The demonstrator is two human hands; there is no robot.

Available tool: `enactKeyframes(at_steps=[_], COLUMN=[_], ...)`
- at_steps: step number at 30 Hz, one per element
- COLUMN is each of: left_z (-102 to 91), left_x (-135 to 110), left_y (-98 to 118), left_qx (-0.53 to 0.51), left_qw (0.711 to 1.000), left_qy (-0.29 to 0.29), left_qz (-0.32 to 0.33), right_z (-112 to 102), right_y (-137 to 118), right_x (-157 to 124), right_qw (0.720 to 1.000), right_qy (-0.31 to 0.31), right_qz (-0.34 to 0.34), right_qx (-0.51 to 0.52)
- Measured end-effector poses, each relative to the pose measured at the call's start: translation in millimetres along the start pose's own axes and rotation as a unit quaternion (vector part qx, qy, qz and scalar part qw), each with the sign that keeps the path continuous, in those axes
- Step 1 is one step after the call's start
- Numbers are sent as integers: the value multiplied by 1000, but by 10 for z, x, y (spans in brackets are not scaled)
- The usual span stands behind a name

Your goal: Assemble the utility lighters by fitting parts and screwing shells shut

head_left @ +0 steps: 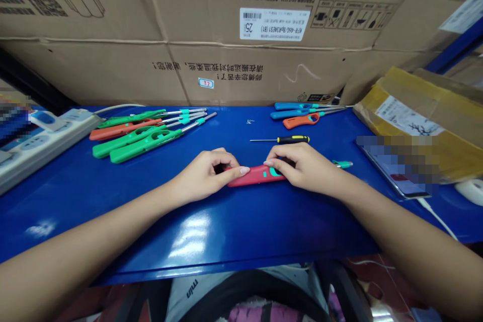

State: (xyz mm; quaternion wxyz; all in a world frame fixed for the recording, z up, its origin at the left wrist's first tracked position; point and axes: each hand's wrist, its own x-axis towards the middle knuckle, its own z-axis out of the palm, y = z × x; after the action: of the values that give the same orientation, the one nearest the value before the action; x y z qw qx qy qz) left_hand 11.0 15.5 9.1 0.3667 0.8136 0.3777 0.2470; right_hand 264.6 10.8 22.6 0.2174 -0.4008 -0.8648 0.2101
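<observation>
A red long-nosed lighter (256, 175) with a teal trigger lies flat on the blue table (226, 231), its teal-collared metal nozzle (342, 164) pointing right. My left hand (206, 175) is closed round its left handle end, thumb on top. My right hand (302, 166) is closed over its middle, fingers covering the trigger area. A small screwdriver (281, 139) with a black and yellow handle lies just behind the hands, apart from them.
Several green and orange lighters (143, 133) lie at the back left. Two blue lighters and an orange one (302, 113) lie at the back right. A white power strip (41, 136) is at left. A taped parcel (418, 121) is at right. Cardboard boxes (226, 25) wall the back.
</observation>
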Motion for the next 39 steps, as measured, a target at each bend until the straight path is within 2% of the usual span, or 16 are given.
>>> enactKeyframes(at_steps=[5,10,13,16,20,24,26,32,36,39], left_z=[-26,-75,-66,-54,-80,-125,-138,-124,-106,-102], left_x=[1,1,14,25,23,23,28,43,40,36], left_y=[-24,-13,-43,-78,-115,-155,-167,-183,-198,-196], left_qx=[30,-19,-22,-16,10,54,62,44,54,59], left_qw=[999,997,997,998,1000,993,991,992,995,995], left_qy=[17,-35,-45,-29,6,57,78,89,72,67], left_qz=[-25,-60,-65,-48,24,83,90,72,53,40], right_z=[-17,-43,-76,-117,-165,-209,-222,-215,-212,-219], right_y=[22,22,10,0,8,49,72,182,266,276], right_x=[-46,-76,-70,-69,-88,-100,-97,-67,-43,-35], right_qw=[994,969,968,979,991,984,981,980,983,981], right_qy=[58,92,66,19,-35,-91,-94,-31,-67,-81], right_qz=[-39,-117,-108,-80,-30,-20,-22,-55,-28,-39], right_qx=[-81,-198,-218,-184,-126,-151,-170,-188,-166,-173])
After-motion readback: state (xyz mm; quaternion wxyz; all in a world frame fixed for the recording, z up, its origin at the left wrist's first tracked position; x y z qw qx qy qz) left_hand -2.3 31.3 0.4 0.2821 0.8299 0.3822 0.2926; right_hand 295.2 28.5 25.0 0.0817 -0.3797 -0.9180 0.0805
